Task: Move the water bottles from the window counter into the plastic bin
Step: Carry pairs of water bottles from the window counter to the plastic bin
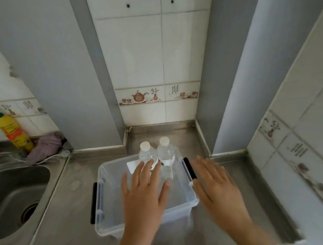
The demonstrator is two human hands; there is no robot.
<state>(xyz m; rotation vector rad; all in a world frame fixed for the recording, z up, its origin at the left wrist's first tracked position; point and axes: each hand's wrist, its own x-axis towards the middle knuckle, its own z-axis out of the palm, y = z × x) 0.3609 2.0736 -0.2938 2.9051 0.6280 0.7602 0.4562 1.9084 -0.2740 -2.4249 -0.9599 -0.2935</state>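
Both water bottles stand upright side by side on the counter point(71, 216), just behind the far rim of the plastic bin point(105, 204), in the recess toward the back wall: the left bottle point(146, 152) and the right bottle point(165, 151). Neither is in the bin yet, so I judge this as the reach for the first pick. My left hand point(143, 197) hovers over the bin, fingers straight and spread, holding nothing, its fingertips near the left bottle. My right hand point(216, 187) is flat and empty beside the bin's right edge. Next I must close around a bottle, lift it clear of the rim, and lower it inside.
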